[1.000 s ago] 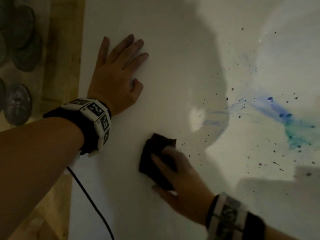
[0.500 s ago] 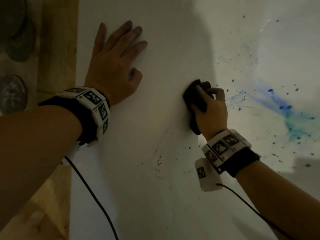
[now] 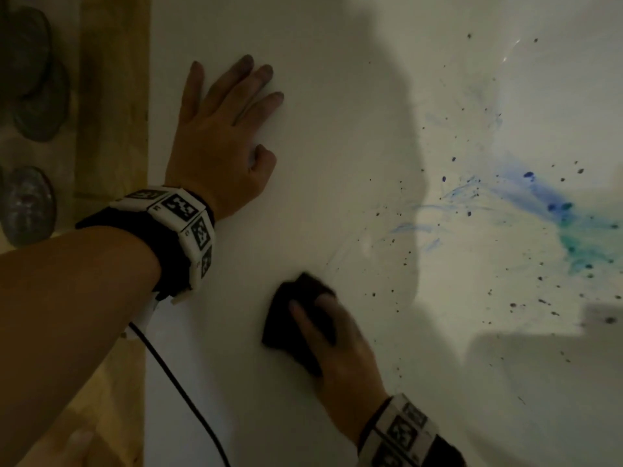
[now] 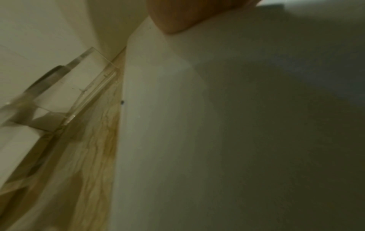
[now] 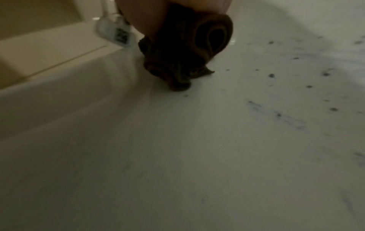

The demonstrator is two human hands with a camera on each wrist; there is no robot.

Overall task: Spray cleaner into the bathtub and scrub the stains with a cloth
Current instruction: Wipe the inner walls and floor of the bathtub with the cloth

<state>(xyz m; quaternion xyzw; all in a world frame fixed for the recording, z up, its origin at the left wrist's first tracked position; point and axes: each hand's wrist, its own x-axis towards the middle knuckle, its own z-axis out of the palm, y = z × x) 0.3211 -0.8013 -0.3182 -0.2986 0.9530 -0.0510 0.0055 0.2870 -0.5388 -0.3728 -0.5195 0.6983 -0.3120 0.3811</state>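
Observation:
My left hand lies flat with spread fingers on the white bathtub wall, near its left edge; only the heel of this hand shows in the left wrist view. Lower down, my right hand grips a dark cloth and presses it on the tub surface. From the right wrist view the cloth is bunched under the hand. A blue-green stain spreads at the right, and dark specks lie between it and the cloth.
A wooden strip runs along the tub's left side, with round grey discs beyond it. A black cable trails from my left wrist. A clear panel stands on the ledge in the left wrist view.
My right hand has dragged the cloth down and to the left, away from the blue streaks, back to where it was a second ago. The left hand has stayed put.

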